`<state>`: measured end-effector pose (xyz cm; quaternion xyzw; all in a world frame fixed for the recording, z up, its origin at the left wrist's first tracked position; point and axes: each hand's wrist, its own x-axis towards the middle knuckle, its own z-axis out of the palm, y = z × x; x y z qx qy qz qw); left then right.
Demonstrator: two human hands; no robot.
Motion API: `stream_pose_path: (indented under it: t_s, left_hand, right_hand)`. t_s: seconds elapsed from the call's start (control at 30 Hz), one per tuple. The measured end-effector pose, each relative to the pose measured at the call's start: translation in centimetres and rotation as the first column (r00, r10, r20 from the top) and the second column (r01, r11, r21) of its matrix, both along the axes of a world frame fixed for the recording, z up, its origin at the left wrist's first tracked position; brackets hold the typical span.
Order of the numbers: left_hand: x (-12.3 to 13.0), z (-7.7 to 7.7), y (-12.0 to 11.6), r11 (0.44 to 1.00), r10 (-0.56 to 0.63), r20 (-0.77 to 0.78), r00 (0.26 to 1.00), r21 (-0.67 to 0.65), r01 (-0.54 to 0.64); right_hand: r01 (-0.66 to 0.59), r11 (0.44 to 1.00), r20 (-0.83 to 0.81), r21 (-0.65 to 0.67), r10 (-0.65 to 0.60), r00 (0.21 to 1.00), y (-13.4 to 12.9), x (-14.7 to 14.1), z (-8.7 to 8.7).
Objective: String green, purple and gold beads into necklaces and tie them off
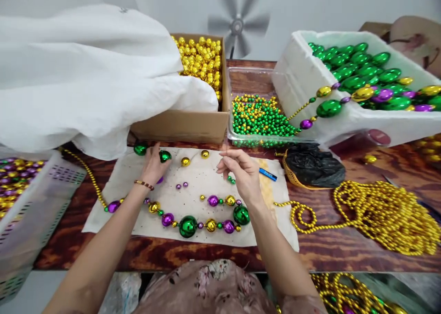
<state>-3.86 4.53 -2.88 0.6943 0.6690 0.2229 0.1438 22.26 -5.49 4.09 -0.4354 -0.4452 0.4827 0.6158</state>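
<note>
My left hand has its fingers around a large green bead on the white cloth. Another green bead lies just to its left. My right hand is raised over the cloth in a pinch; a faint thin line shows at its fingertips, too fine to name. Below both hands curves a strand of purple, gold and green beads, with a big green bead at its middle. Loose gold beads and small purple beads rest between the hands.
Behind the cloth stand a cardboard box of gold beads, a clear tray of small beads and a foam box of green beads. Gold bead chain is heaped at right. A blue marker lies near my right hand.
</note>
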Motion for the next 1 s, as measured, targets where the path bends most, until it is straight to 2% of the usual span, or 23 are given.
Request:
stream_pose_path:
  t_s: [0.07,0.13,0.23,0.37,0.47,0.6,0.7,0.8,1.0]
  left_hand:
    - [0.3,0.6,-0.9,0.998,0.052,0.21,0.976,0.01,-0.056]
    - [1.0,1.4,-2.2,1.0,0.021,0.447,0.894,-0.008,-0.019]
    - [2.5,2.3,-4.2,0.996,-0.056,0.736,0.674,-0.003,0.086]
    - [3.9,3.4,-5.5,0.981,0.029,0.942,0.335,-0.092,0.173]
    - [4.1,4.3,-5.5,0.952,0.118,0.981,0.157,-0.157,0.264]
    - [3.8,4.9,-4.8,0.932,0.195,0.98,0.031,-0.195,0.305]
    - [3.6,4.8,-4.1,0.93,0.266,0.962,-0.066,-0.238,0.281]
    - [3.5,4.6,-3.5,0.927,0.315,0.94,-0.134,-0.275,0.255]
    - [3.5,4.7,-3.1,0.899,0.408,0.888,-0.212,-0.35,0.263]
  right_hand:
    - [-0.058,0.998,0.001,-0.032,0.058,0.998,-0.5,-0.9,-1.2]
    - [-0.117,0.989,0.014,-0.093,0.119,0.993,-1.4,-1.9,-3.1]
    - [-0.16,0.969,0.054,-0.189,0.173,0.983,-2.8,-3.0,-6.1]
    - [-0.176,0.96,0.156,-0.219,0.212,0.965,-4.1,-3.3,-8.0]
    - [-0.16,0.969,0.242,-0.191,0.204,0.948,-4.5,-2.9,-8.2]
    - [-0.158,0.974,0.326,-0.16,0.203,0.923,-4.8,-2.8,-8.2]
    - [-0.177,0.976,0.391,-0.127,0.214,0.895,-5.1,-3.1,-8.4]
    - [-0.188,0.975,0.428,-0.12,0.221,0.876,-5.4,-3.4,-8.8]
    - [-0.181,0.976,0.455,-0.123,0.218,0.863,-5.4,-3.7,-9.0]
